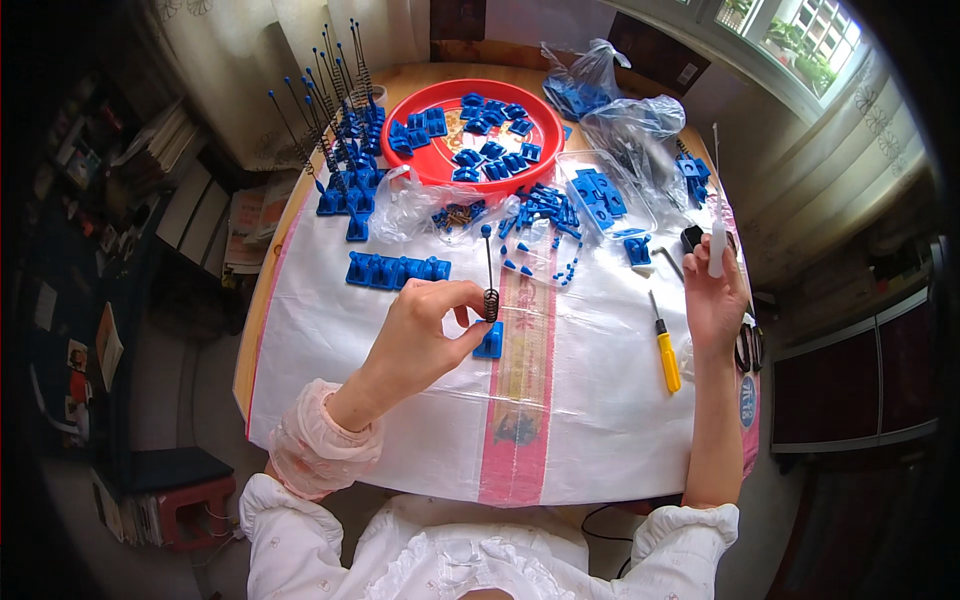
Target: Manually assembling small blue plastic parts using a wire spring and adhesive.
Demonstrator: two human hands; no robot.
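blue base sits near the table's middle, a black spring upright at it, pinched between thumb and finger of the left hand; the right hand, by the right edge, is closed around a white tube. sprung pieces at the far left corner look finished; springless pieces in the red tray seem left. white sheeting covers the table; curtains and a window stand beyond.
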